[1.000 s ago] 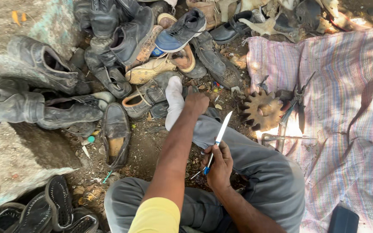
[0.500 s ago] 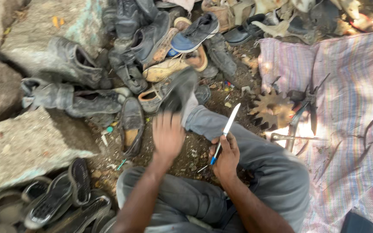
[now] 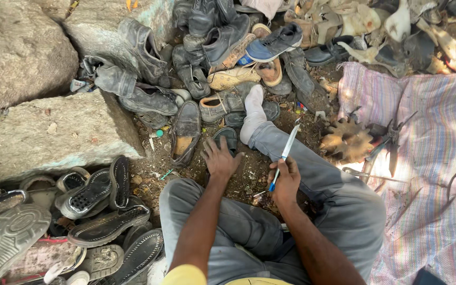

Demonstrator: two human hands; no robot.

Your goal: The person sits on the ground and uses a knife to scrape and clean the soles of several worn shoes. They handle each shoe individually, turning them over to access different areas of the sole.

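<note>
Right hand (image 3: 286, 182) grips a light, stiff knife (image 3: 285, 153) by its blue handle; left hand (image 3: 220, 158) spread wide on the dirt, dark sole (image 3: 227, 136) at 12 o'clock.

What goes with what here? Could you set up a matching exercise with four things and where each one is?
Things:
1. knife
2. left hand
3. blue shoe
4. striped cloth

Places:
A. top of the shoe pile
B. spread on the ground at right
C. in the right hand
D. on the dirt beside a dark sole

Pairs: 1-C, 2-D, 3-A, 4-B
</note>
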